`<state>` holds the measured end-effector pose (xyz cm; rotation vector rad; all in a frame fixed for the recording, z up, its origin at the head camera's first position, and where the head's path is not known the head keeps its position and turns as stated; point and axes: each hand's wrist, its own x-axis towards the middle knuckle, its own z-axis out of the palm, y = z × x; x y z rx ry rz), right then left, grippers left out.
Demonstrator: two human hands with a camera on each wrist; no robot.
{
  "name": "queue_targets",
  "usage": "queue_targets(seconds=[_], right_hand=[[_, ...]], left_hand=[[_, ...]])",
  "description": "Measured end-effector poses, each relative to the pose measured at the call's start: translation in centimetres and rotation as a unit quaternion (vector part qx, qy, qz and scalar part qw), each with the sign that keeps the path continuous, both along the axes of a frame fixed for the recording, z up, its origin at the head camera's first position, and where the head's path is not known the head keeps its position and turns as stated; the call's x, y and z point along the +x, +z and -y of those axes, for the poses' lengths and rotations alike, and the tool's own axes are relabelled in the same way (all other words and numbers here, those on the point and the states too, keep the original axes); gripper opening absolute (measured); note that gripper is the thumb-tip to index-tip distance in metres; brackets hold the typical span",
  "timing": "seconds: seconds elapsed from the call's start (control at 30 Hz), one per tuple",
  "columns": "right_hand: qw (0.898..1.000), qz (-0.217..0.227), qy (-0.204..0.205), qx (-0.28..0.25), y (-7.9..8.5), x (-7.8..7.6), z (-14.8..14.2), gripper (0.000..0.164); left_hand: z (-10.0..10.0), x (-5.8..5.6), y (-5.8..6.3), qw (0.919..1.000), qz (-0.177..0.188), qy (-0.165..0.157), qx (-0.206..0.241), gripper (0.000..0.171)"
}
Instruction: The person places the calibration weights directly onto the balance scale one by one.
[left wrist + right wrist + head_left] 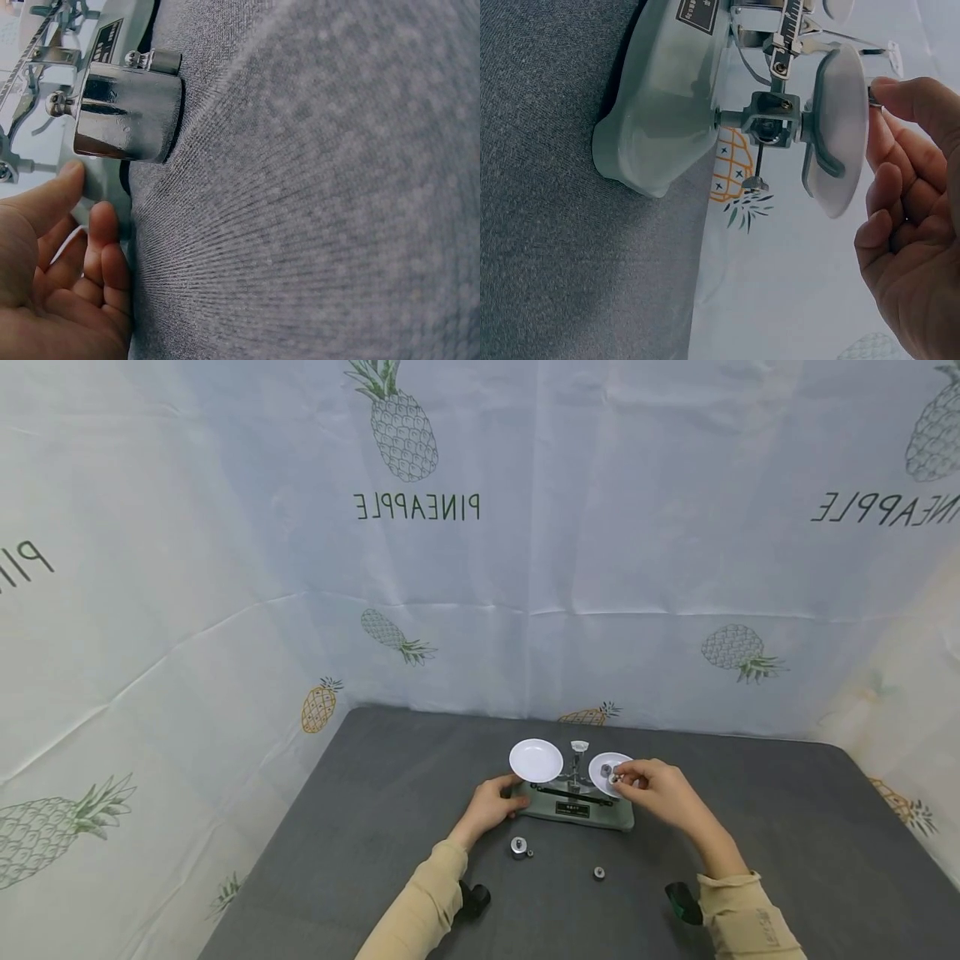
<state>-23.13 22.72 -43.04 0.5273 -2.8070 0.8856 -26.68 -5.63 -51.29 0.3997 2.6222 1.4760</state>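
A pale green balance scale [617, 817] stands on the table with white pans on both sides. My left hand [486, 807] grips the left end of its base, thumb on the near side and fingers around the end. At the right pan [595, 767], my right hand [663, 788] pinches a small metal weight [874, 96] between thumb and forefinger, close over the pan. Another weight [606, 770] sits in that pan. The left pan [536, 762] bears nothing. In the left wrist view, a large knobbed weight [124, 116] stands near the left hand, beside a small weight [163, 61].
A third weight [599, 873] stands alone on the dark grey table [420, 768], in front of the scale's right half. Behind the table hangs a pale curtain [600, 560] with pineapple prints. Black wrist gear [474, 900] shows by the left sleeve.
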Motion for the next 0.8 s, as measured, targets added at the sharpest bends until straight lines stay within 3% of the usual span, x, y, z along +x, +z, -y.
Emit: queue_targets(seconds=[0.5,0.8], right_hand=[[0.999,0.021,-0.029,0.008,-0.57,0.15,0.43,0.018],[0.999,0.011,-0.033,0.005,-0.57,0.07,0.65,0.021]], left_hand=[[-0.09,0.21,-0.55,1.0,0.003,-0.003,0.004,0.043],[-0.09,0.29,-0.17,0.9999,-0.006,0.003,0.009,0.042]])
